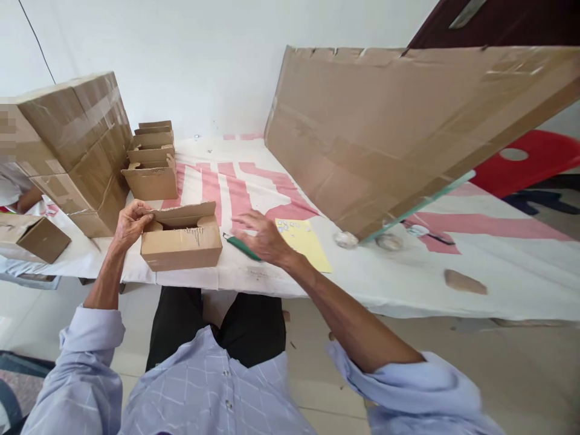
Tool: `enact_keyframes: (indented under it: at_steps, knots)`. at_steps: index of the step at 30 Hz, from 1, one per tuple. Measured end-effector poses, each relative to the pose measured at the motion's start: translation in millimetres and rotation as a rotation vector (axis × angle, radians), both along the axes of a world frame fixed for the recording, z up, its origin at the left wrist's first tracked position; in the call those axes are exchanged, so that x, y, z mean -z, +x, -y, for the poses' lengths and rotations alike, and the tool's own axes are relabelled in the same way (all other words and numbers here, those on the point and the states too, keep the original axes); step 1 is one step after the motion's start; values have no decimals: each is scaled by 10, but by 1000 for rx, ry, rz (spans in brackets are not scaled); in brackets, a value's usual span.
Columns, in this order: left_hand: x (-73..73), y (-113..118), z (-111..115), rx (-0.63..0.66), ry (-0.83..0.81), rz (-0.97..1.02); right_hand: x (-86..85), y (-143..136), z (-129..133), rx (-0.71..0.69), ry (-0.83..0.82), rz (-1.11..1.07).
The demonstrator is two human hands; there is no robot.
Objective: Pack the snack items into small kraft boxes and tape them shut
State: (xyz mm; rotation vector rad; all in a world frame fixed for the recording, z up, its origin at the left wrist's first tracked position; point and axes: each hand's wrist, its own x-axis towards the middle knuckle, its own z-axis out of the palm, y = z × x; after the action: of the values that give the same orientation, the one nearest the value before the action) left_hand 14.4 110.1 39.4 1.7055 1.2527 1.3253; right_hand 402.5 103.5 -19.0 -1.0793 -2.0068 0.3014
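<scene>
A small cardboard box (pixel 181 249) with its top open sits near the table's front edge. My left hand (pixel 131 222) pinches the upper left corner of this box between thumb and fingers. To the right of the box, my right hand (pixel 263 237) is held over the table with its fingers spread and nothing in them. Beneath that hand lies a green cutter (pixel 243 248), partly hidden by it. A yellow sheet (pixel 312 246) with small pale stickers lies just right of the hand.
Open small boxes (pixel 151 181) stand in a row beside stacked taped cartons (pixel 77 151) at the left. A large cardboard piece (pixel 362 133) leans at the right, near tape rolls (pixel 345 240), scissors (pixel 428 234) and a brown scrap (pixel 465 282). Another person's arm (pixel 29 199) shows far left.
</scene>
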Motion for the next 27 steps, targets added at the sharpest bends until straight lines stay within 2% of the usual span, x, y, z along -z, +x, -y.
enact_keyframes:
  at_steps: [3, 7, 10, 12, 15, 17, 19, 22, 25, 27]
  knots:
    - [61, 59, 104, -39, 59, -1, -261, -445, 2, -227, -9, 76]
    - [176, 67, 225, -161, 149, -76, -402, -609, 46, -326, -30, 190]
    - [228, 23, 333, -160, 167, -196, -353, -589, 235, -244, 110, 238]
    - [220, -16, 435, -119, 115, -266, -272, -559, 436, -207, 222, 323]
    - [174, -52, 602, -27, -18, -337, -136, -505, 715, -257, 332, 444]
    - [153, -40, 683, 20, -96, -398, -84, -483, 803, -291, 373, 453]
    - [152, 4, 723, 15, -151, -460, -87, -501, 794, -309, 372, 410]
    - [174, 100, 720, -65, -191, -526, -188, -623, 664, -353, 299, 384]
    - [187, 178, 693, -119, -200, -577, -342, -790, 518, -415, 225, 536]
    - [186, 204, 682, -144, -203, -592, -451, -875, 449, -398, 189, 677]
